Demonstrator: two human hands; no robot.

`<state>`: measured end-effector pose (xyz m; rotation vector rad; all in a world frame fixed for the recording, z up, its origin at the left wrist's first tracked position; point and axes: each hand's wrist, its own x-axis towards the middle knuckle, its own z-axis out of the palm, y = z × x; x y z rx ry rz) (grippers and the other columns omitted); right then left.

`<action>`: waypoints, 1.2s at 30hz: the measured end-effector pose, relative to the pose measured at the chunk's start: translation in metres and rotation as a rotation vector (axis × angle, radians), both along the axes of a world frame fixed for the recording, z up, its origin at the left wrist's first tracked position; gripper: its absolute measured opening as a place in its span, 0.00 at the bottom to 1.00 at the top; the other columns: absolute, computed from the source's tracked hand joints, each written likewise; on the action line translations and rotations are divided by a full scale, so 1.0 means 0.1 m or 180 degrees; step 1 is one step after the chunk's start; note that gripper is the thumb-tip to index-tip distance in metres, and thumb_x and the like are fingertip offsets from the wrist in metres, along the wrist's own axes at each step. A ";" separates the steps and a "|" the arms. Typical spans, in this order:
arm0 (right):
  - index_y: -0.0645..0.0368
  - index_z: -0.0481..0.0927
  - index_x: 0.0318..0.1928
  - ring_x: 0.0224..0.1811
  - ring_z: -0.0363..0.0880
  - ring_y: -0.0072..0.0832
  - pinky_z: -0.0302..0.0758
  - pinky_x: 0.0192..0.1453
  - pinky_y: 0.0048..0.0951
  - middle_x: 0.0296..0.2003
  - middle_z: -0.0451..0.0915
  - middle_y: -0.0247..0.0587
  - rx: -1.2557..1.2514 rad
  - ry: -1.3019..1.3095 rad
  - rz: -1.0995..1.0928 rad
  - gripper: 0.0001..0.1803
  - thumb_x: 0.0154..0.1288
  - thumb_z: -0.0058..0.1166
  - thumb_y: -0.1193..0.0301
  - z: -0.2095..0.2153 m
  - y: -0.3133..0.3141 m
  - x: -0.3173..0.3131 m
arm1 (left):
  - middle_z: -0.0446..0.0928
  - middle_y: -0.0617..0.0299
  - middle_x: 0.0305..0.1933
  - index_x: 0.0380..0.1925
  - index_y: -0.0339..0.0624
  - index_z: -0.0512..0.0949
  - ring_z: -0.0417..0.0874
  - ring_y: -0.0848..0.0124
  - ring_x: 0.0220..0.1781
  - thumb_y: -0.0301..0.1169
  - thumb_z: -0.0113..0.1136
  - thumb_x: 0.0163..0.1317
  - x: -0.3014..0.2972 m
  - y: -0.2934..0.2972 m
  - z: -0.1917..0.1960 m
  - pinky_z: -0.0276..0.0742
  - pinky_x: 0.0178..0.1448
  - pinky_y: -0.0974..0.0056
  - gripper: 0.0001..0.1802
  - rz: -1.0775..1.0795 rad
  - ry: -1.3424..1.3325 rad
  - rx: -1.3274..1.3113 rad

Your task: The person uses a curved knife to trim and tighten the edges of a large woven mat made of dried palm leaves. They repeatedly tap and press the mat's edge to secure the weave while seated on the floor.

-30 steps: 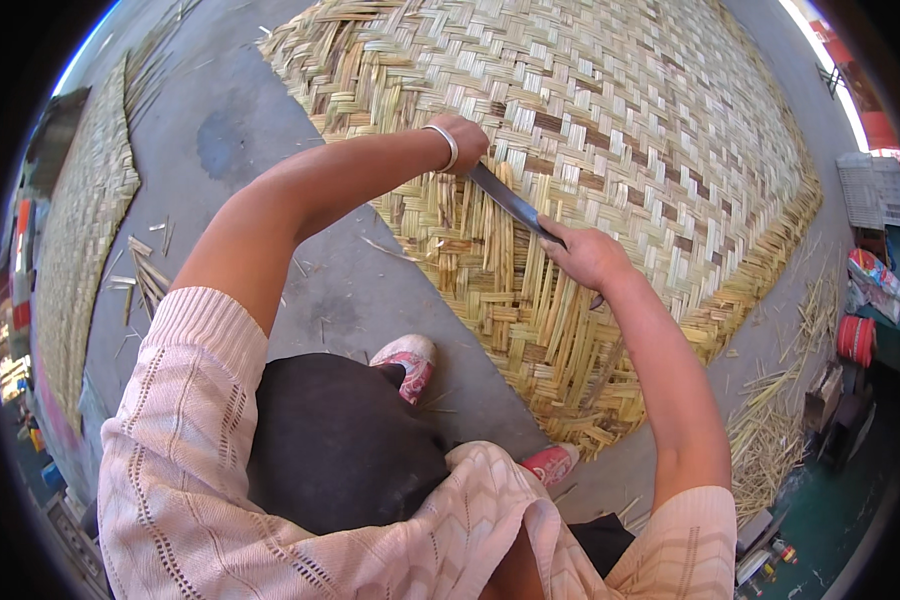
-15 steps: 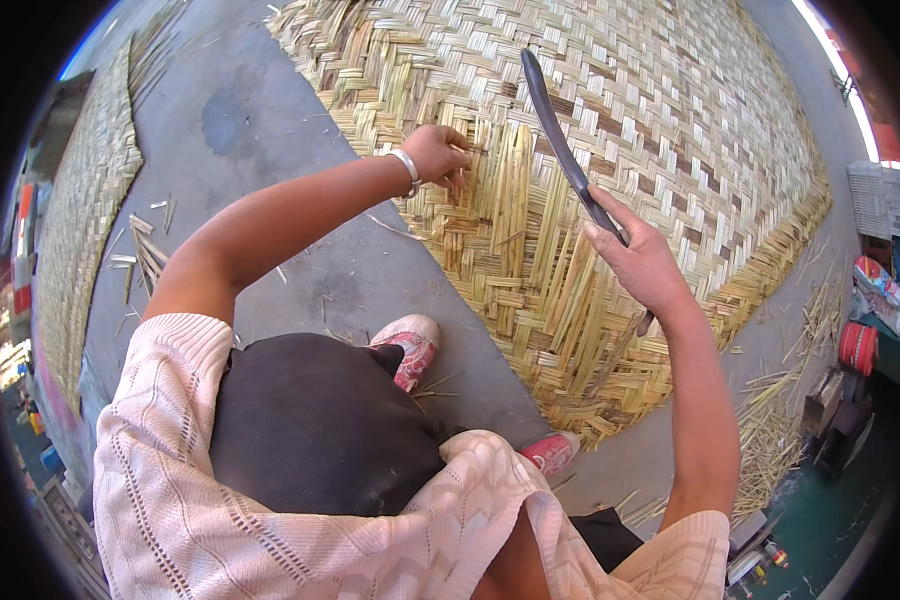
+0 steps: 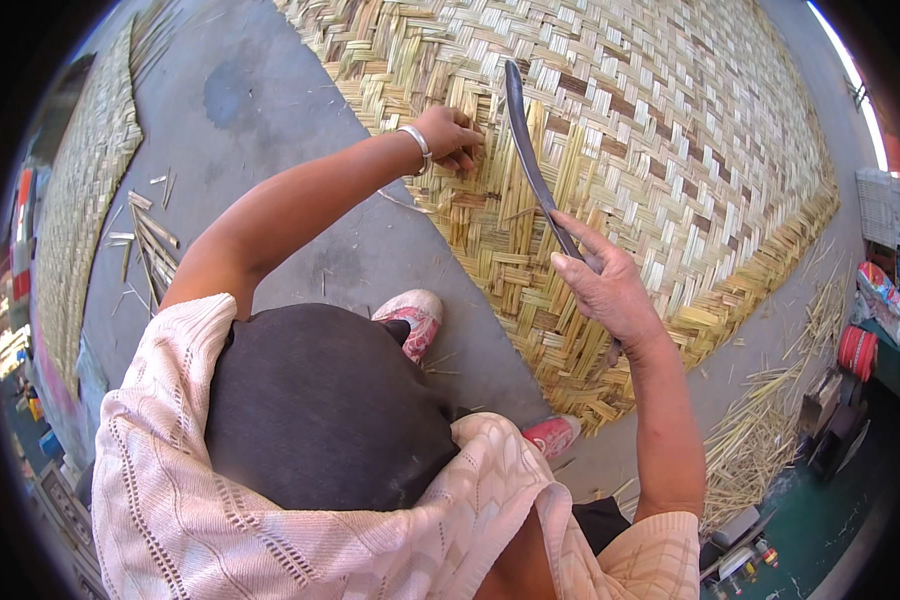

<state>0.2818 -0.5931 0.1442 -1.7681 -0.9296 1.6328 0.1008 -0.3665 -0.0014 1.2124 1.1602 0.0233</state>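
Well, a woven mat (image 3: 85, 220) is far left, with loose sticks (image 3: 156, 240) beside it on the floor (image 3: 280, 110). Next, the left hand (image 3: 448, 138), its fingers curled, is by the edge of the big mat (image 3: 670, 130), which lies flat in front; you can't tell if they pinch anything. Then comes a long, dark, curved tool (image 3: 527, 150), gripped by the right hand (image 3: 612, 288). Last is a straw pile (image 3: 755, 455).
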 end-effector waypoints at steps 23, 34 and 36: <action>0.57 0.70 0.67 0.19 0.65 0.18 0.65 0.25 0.25 0.21 0.71 0.29 -0.0841 -0.0256 0.0406 0.29 0.68 0.54 0.60 -0.25 0.31 -0.07 | 0.80 0.59 0.19 0.30 0.35 0.78 0.81 0.72 0.17 0.34 0.63 0.63 0.05 -0.22 -0.17 0.77 0.19 0.67 0.12 0.0526 0.0075 0.0649; 0.57 0.73 0.64 0.53 0.81 0.45 0.74 0.59 0.40 0.51 0.81 0.54 -0.0159 -0.1573 0.1371 0.29 0.65 0.52 0.57 -0.35 0.50 -0.13 | 0.79 0.65 0.23 0.41 0.39 0.80 0.78 0.77 0.21 0.44 0.64 0.63 -0.02 -0.20 -0.08 0.73 0.25 0.72 0.19 0.1203 -0.0484 -0.0441; 0.54 0.69 0.67 0.51 0.82 0.46 0.75 0.56 0.43 0.48 0.83 0.52 -0.0260 -0.1919 0.1514 0.31 0.66 0.50 0.56 -0.45 0.54 -0.30 | 0.78 0.66 0.23 0.42 0.39 0.80 0.78 0.78 0.21 0.45 0.65 0.63 0.01 -0.19 -0.04 0.73 0.24 0.71 0.19 0.1351 -0.0509 -0.0531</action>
